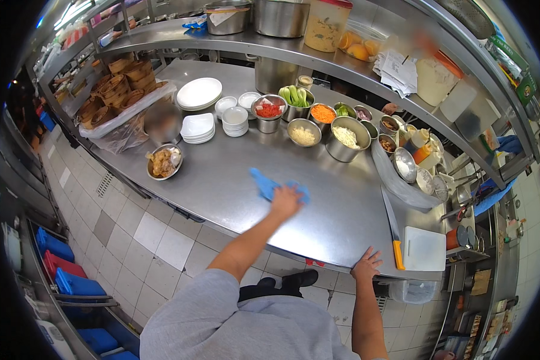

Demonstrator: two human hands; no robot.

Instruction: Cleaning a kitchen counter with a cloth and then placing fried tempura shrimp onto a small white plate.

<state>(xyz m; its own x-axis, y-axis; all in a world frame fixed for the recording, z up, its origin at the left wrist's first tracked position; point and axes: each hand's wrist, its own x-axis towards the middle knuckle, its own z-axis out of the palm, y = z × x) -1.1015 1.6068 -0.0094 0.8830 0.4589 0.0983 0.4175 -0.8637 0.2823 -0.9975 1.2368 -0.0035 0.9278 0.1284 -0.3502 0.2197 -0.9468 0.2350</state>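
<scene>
My left hand (288, 200) presses a blue cloth (268, 185) onto the stainless steel worktop (216, 180); hand and cloth are slightly blurred. At the front edge, my right hand (367, 263) rests on the steel with its fingers spread and holds nothing. Just right of it lies a knife (392, 227) with a yellow handle, its blade pointing away from me. A white cutting board (425, 249) sits beside the knife at the worktop's right end.
A steel bowl of raw-looking meat (163, 163) stands near the left front edge. Stacked white plates (199, 93), small dishes (235, 121) and steel containers of cut vegetables (347, 140) line the back. Bamboo steamers (117, 90) fill the left end. A steel shelf (234, 42) hangs overhead.
</scene>
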